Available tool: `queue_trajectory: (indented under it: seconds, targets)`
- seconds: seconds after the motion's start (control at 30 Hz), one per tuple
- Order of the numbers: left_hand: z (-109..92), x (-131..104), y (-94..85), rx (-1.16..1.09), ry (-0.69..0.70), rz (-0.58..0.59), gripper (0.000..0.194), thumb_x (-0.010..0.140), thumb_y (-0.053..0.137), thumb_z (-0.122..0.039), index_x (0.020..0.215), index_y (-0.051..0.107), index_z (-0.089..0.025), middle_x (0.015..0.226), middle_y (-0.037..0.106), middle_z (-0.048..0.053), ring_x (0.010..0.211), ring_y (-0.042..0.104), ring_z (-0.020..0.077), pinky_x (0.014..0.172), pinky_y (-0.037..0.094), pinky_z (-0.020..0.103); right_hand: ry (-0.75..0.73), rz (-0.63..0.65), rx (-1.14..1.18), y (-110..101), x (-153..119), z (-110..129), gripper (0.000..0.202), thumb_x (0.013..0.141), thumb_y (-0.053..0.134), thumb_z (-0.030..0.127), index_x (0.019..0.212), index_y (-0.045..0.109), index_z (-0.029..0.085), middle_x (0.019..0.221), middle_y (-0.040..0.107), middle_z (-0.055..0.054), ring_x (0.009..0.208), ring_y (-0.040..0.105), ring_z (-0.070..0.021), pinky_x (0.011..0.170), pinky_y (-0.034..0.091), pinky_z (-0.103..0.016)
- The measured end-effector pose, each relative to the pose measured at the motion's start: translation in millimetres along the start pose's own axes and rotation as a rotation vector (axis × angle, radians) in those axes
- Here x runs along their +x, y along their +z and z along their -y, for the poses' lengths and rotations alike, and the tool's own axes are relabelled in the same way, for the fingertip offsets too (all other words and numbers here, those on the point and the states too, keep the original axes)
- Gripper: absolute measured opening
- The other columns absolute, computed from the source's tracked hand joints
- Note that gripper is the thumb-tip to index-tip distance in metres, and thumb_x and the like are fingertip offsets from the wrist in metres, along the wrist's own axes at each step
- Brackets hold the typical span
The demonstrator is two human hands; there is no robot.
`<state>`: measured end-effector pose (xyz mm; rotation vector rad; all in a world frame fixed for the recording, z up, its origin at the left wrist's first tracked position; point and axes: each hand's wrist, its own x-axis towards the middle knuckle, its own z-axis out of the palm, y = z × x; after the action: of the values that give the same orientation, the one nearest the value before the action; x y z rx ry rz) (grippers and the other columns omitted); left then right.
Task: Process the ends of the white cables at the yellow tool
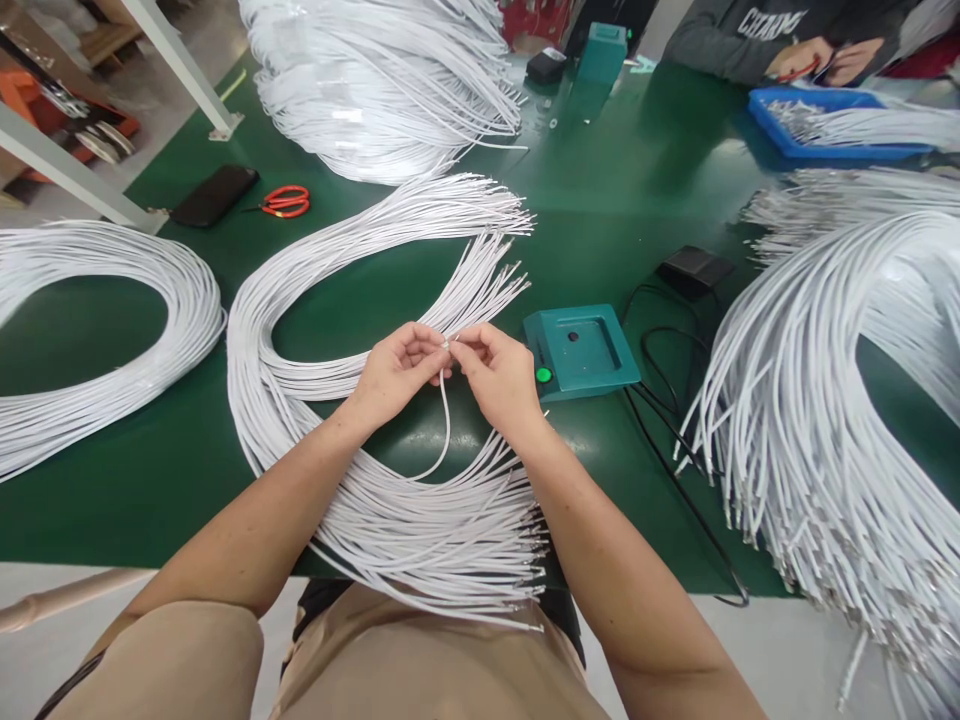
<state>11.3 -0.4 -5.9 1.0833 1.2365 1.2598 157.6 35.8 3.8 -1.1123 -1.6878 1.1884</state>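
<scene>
My left hand (405, 370) and my right hand (495, 375) meet over the middle of the green table, fingertips pinched together on the end of one white cable (448, 420). The cable hangs from my fingers and curves down to the left. Its tip between the fingertips is small and partly hidden. Around and beneath my hands lies a curved bundle of white cables (251, 330), with ends fanned out to the right. Just right of my right hand sits a teal device (592, 350) with a green button (544, 375).
White cable coils lie at the left (187, 290), back (375, 90) and right (810, 370). Red-handled scissors (286, 201) and a dark case (216, 195) are back left. Black cords (679, 480) trail right. Another person's hands (825, 62) work behind a blue tray (855, 152).
</scene>
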Motion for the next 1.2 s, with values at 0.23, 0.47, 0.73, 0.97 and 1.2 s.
queue_trajectory:
  seconds: [0.23, 0.47, 0.73, 0.97, 1.2]
  targets:
    - [-1.0, 0.3, -6.3, -0.317, -0.215, 0.165, 0.037, 0.074, 0.075, -0.024, 0.11, 0.066, -0.021, 0.084, 0.062, 0.0, 0.072, 0.063, 0.0087, 0.065, 0.051, 0.019, -0.423, 0.007, -0.771, -0.6, -4.7, 0.3, 0.027, 0.096, 0.037, 0.021, 0.087, 0.062, 0.017, 0.086, 0.064, -0.007, 0.08, 0.056, -0.019, 0.071, 0.04, -0.031]
    - [1.2, 2.8, -7.4, -0.167, -0.196, 0.063, 0.043, 0.07, 0.078, -0.025, 0.111, 0.065, -0.019, 0.081, 0.063, 0.0, 0.07, 0.067, 0.0114, 0.063, 0.053, 0.021, -0.445, 0.052, -1.094, -26.5, 2.3, 5.0, 0.019, 0.091, 0.044, 0.016, 0.098, 0.061, 0.016, 0.096, 0.068, -0.009, 0.095, 0.053, -0.025, 0.104, 0.025, -0.045]
    - [3.2, 4.6, -4.4, -0.038, -0.176, -0.005, 0.048, 0.065, 0.081, -0.027, 0.11, 0.067, -0.015, 0.079, 0.059, -0.002, 0.067, 0.068, 0.0128, 0.066, 0.054, 0.026, -0.412, 0.167, -1.079, -41.8, 7.6, -3.0, 0.018, 0.081, 0.047, 0.007, 0.083, 0.062, 0.018, 0.081, 0.068, -0.007, 0.089, 0.052, -0.0235, 0.108, 0.024, -0.044]
    - [11.8, 5.9, -6.2, 0.04, -0.184, -0.003, 0.053, 0.066, 0.08, -0.03, 0.114, 0.066, -0.012, 0.08, 0.063, 0.001, 0.071, 0.07, 0.0166, 0.069, 0.056, 0.029, -0.421, 0.1, -1.039, -39.8, 10.8, -5.1, 0.024, 0.08, 0.044, 0.006, 0.076, 0.063, 0.021, 0.066, 0.061, -0.005, 0.084, 0.047, -0.0238, 0.106, 0.025, -0.044]
    - [8.9, 5.5, -0.5, 0.164, -0.177, -0.033, 0.048, 0.068, 0.076, -0.026, 0.111, 0.066, -0.009, 0.077, 0.064, 0.001, 0.066, 0.069, 0.0149, 0.07, 0.056, 0.03, -0.409, 0.078, -1.055, -39.3, 12.1, -7.2, 0.024, 0.08, 0.045, 0.005, 0.075, 0.063, 0.02, 0.064, 0.058, -0.004, 0.081, 0.047, -0.023, 0.106, 0.028, -0.043]
